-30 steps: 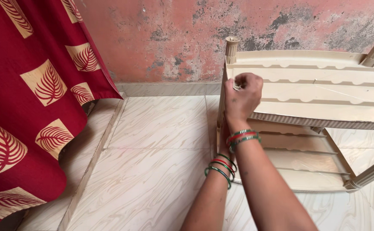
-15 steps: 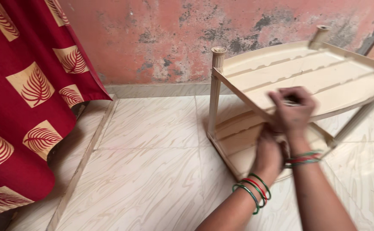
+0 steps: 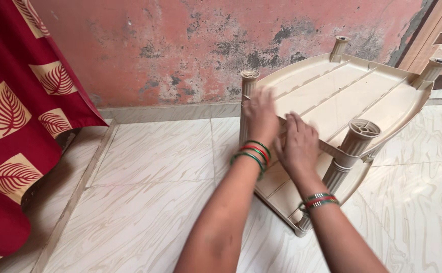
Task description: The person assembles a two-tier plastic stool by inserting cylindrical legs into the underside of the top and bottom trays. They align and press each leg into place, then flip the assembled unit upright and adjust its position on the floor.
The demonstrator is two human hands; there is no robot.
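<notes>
Single head view; looks steeply down, forward; close over hands (image 3: 281, 136), rack (image 3: 342, 96).

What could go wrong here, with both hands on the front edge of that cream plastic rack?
The rack looks tilted toward the person, so it might tip or slide on the smooth tiled floor. The left hand and right hand press on the shelf edge between two posts; fingers could get pinched there. The bangles might snag.

Both forearms reach forward, the left hand (image 3: 261, 119) blurred with fingers spread, the right hand (image 3: 297, 144) lying palm-down beside it.
</notes>
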